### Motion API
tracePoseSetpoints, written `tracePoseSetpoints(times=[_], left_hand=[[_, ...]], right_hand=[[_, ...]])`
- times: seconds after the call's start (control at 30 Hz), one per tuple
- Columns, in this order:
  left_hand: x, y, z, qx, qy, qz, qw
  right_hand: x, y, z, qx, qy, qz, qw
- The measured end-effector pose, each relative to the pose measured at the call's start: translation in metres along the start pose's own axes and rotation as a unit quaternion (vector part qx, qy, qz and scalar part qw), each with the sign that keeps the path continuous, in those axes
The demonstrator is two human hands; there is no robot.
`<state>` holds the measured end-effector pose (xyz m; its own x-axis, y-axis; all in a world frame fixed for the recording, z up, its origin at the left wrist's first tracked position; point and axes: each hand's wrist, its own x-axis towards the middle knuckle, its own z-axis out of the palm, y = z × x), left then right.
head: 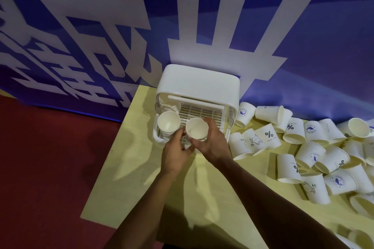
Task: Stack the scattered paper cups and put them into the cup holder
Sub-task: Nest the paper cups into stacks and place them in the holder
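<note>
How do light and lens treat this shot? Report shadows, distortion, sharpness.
Head view: dim, bluish light. Head view: the left hand, right hand and arms throw several fanned shadows on the yellow table, suggesting more than one lamp. Head view: wide-angle distortion slants the banner strokes. Head view: prints on the scattered cups are legible, softer at far right.

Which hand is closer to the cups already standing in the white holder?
Left. The left hand has its fingers right beside the standing cups, at their near right edge; the right hand is farther right, gripping the other cups.
</note>
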<state>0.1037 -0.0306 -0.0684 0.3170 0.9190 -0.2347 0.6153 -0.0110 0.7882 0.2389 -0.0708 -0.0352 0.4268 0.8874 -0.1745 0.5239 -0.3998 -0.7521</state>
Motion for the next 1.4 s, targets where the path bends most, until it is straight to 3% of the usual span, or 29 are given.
tracePoseSetpoints(times=[0.57, 0.93, 1.17, 1.4], left_hand=[[0.004, -0.033, -0.022, -0.021, 0.157, -0.042, 0.987], [0.002, -0.038, -0.022, -0.009, 0.152, -0.011, 0.988], [-0.016, -0.017, -0.009, -0.026, 0.045, 0.009, 0.999], [-0.044, 0.025, 0.044, -0.023, -0.107, 0.036, 0.993]], right_hand=[[0.025, 0.000, 0.030, -0.045, -0.040, 0.011, 0.998], [0.022, 0.005, 0.032, -0.041, -0.041, 0.010, 0.998], [-0.022, 0.028, -0.001, -0.046, -0.020, -0.011, 0.999], [-0.081, 0.099, -0.072, -0.058, 0.041, 0.064, 0.995]])
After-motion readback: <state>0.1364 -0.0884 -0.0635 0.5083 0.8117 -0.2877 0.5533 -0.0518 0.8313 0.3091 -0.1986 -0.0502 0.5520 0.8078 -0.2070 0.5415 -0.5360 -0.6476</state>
